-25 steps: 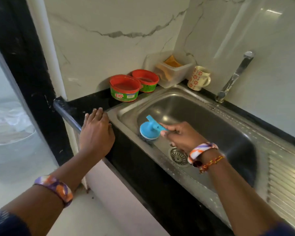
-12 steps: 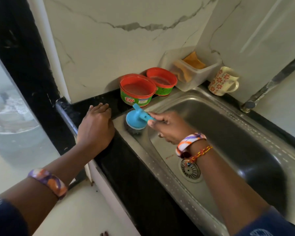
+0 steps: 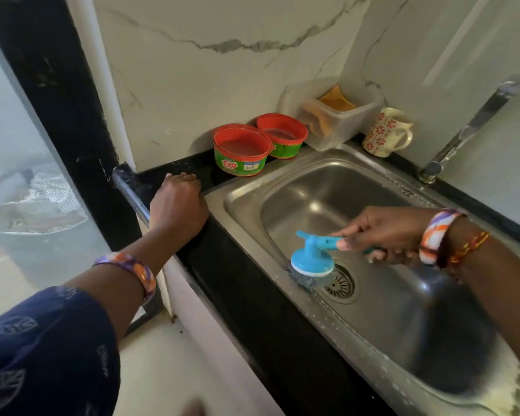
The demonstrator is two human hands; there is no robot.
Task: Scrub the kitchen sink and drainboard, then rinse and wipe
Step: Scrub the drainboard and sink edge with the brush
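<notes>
Scrub brush (image 3: 312,261): blue head set bristles-down against near inner wall of sink (image 3: 327,181), just beside drain strainer (image 3: 339,283), placed to work the corner where wall meets floor. Handle gripped by right hand (image 3: 385,235), fingers curled around it, index finger extended along the top, probably for downward pressure. Left hand (image 3: 177,205) laid palm-down on black counter (image 3: 252,295) edge, fingers relaxed, likely as a brace. Behind: two red-rimmed soap tubs (image 3: 242,150), clear container (image 3: 336,115), mug (image 3: 385,132), tap (image 3: 469,127).
</notes>
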